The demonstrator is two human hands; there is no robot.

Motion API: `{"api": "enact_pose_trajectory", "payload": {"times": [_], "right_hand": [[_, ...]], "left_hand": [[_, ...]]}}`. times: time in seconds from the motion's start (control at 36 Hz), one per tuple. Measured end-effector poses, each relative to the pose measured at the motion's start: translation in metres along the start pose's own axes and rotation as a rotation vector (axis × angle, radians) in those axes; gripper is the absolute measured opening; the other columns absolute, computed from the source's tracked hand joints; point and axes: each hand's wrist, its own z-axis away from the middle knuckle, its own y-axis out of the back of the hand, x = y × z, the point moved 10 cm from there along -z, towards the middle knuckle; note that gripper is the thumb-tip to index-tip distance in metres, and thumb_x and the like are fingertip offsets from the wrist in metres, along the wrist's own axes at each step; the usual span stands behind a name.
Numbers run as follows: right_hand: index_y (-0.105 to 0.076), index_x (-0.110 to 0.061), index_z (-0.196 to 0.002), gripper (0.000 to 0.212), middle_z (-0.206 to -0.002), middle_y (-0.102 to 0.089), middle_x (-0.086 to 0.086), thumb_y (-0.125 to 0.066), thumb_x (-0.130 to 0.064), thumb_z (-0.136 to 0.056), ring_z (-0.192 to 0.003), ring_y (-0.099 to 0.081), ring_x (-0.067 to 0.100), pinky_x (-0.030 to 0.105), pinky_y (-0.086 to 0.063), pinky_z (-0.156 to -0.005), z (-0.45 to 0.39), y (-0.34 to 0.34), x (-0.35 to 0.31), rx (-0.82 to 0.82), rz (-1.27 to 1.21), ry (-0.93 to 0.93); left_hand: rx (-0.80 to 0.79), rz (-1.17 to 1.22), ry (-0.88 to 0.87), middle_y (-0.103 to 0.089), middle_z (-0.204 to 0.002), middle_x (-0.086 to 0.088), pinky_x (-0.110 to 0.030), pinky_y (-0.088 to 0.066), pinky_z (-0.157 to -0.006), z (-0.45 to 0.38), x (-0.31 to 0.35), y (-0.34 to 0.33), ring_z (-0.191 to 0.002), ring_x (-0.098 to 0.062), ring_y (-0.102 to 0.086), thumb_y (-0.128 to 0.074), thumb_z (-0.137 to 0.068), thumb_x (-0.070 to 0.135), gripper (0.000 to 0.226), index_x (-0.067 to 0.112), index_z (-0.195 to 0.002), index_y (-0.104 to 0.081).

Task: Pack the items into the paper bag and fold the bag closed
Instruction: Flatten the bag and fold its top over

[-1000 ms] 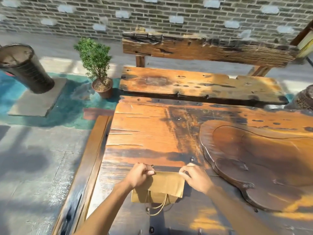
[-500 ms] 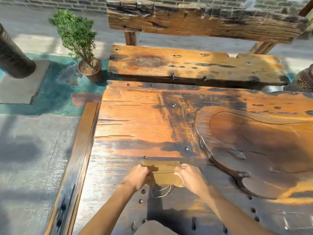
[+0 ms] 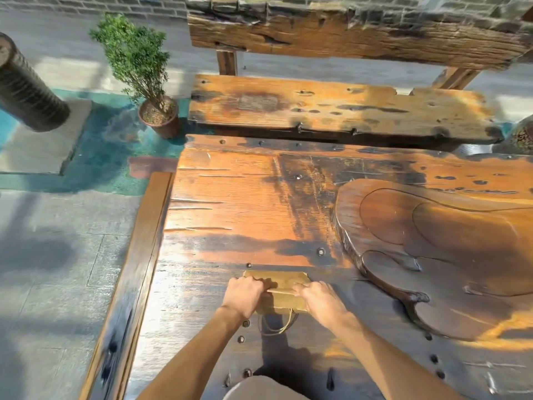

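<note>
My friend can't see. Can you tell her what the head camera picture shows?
Two bare hands, left hand and right hand, press down on a folded brown paper bag lying flat on a worn wooden table. Its cord handles stick out toward the person.

"Can you read any words or numbers here?"

"No. I look at the paper bag [image 3: 284, 281] under my hands, and its brown paper is plain. I see no name, no label, no number on it."

"What about the wood?"

"The bench [image 3: 230, 215] has only marks, cracks and nail heads. None of them make letters. The plant pot [image 3: 161, 122] is bare too, and the brick wall [image 3: 115, 4] shows no sign I can read."
</note>
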Motion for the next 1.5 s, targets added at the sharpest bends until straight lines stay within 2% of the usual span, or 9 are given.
{"api": "enact_pose_trajectory", "payload": {"times": [0.28, 0.47, 0.69, 0.92, 1.03, 1.19, 1.33, 1.42, 1.5], "right_hand": [[-0.049, -0.041, -0.141, 0.074, -0.126, -0.066, 0.004, -0.043, 0.01, -0.087, -0.112, -0.065, 0.022, 0.03, -0.048, -0.099, -0.002, -0.015, 0.021, -0.029, -0.211, -0.053], [-0.06, -0.014, -0.125, 0.049, -0.117, -0.068, 0.013, -0.046, 0.006, -0.083, -0.111, -0.064, 0.035, 0.04, -0.049, -0.091, 0.002, -0.009, 0.016, 0.026, 0.033, -0.121], [-0.045, -0.009, -0.136, 0.052, -0.126, -0.061, 0.017, -0.046, 0.005, -0.086, -0.116, -0.061, 0.035, 0.041, -0.051, -0.094, 0.001, -0.022, 0.024, -0.115, 0.077, -0.072], [-0.008, -0.014, -0.159, 0.061, -0.164, -0.026, 0.009, -0.034, -0.017, -0.105, -0.148, -0.033, 0.025, 0.038, -0.029, -0.12, 0.008, -0.025, 0.021, -0.109, 0.044, 0.006], [-0.003, -0.01, -0.159, 0.063, -0.167, -0.014, 0.008, -0.023, -0.04, -0.107, -0.154, -0.016, 0.021, 0.04, -0.017, -0.124, 0.011, -0.021, 0.017, -0.146, 0.047, 0.003], [-0.007, -0.014, -0.159, 0.064, -0.167, -0.013, 0.004, -0.019, -0.047, -0.106, -0.154, -0.015, 0.019, 0.041, -0.014, -0.125, 0.016, -0.011, 0.011, -0.123, 0.031, -0.002], [-0.039, -0.01, -0.146, 0.051, -0.152, -0.045, 0.012, -0.021, -0.039, -0.108, -0.139, -0.043, 0.029, 0.043, -0.032, -0.116, 0.02, -0.003, 0.009, -0.075, 0.011, -0.007], [-0.045, -0.012, -0.139, 0.05, -0.144, -0.052, 0.01, -0.019, -0.04, -0.108, -0.133, -0.047, 0.028, 0.042, -0.036, -0.111, 0.022, 0.001, 0.006, -0.028, 0.014, 0.0], [-0.042, -0.016, -0.144, 0.085, -0.146, -0.048, 0.005, 0.011, -0.058, -0.092, -0.134, -0.042, 0.024, 0.038, -0.034, -0.112, 0.026, 0.008, 0.002, 0.06, 0.036, 0.025]], "left_hand": [[0.028, 0.139, 0.079, -0.076, -0.104, -0.004, -0.035, -0.053, -0.08, 0.025, -0.024, 0.002, -0.094, -0.024, -0.071, -0.047, -0.103, 0.024, 0.041, 0.045, -0.138, -0.05], [0.024, 0.289, 0.16, -0.065, -0.083, -0.001, -0.03, -0.048, -0.071, 0.031, -0.027, -0.001, -0.084, -0.025, -0.07, -0.052, -0.099, 0.012, 0.021, 0.021, -0.111, -0.068], [0.013, 0.473, -0.006, -0.071, -0.123, -0.004, -0.019, -0.055, -0.088, 0.032, -0.033, -0.019, -0.103, -0.014, -0.07, -0.041, -0.086, -0.018, 0.063, 0.02, -0.133, -0.06], [-0.042, 0.625, 0.063, -0.064, -0.131, -0.01, -0.001, -0.042, -0.088, 0.034, -0.046, -0.017, -0.118, -0.015, -0.063, -0.04, -0.099, -0.01, 0.049, 0.014, -0.138, -0.059], [-0.052, 0.617, 0.059, -0.061, -0.139, -0.008, -0.016, -0.046, -0.103, 0.039, -0.045, -0.018, -0.125, -0.02, -0.061, -0.04, -0.098, -0.01, 0.053, 0.019, -0.14, -0.055], [-0.031, 0.529, 0.036, -0.061, -0.133, -0.007, -0.028, -0.054, -0.095, 0.041, -0.04, -0.005, -0.114, -0.022, -0.064, -0.04, -0.106, 0.028, 0.036, 0.019, -0.139, -0.052], [0.035, 0.465, 0.112, -0.069, -0.084, -0.012, -0.035, -0.053, -0.062, 0.045, -0.042, 0.014, -0.074, -0.031, -0.069, -0.03, -0.106, 0.045, 0.045, 0.013, -0.099, -0.06], [0.064, 0.416, 0.126, -0.07, -0.091, -0.01, -0.036, -0.055, -0.068, 0.046, -0.038, 0.023, -0.079, -0.029, -0.069, -0.03, -0.107, 0.045, 0.043, 0.015, -0.107, -0.062], [0.145, 0.342, 0.114, -0.068, -0.116, -0.006, -0.038, -0.055, -0.083, 0.048, -0.028, 0.031, -0.099, -0.026, -0.067, -0.027, -0.106, 0.05, 0.045, 0.022, -0.122, -0.059]]}}
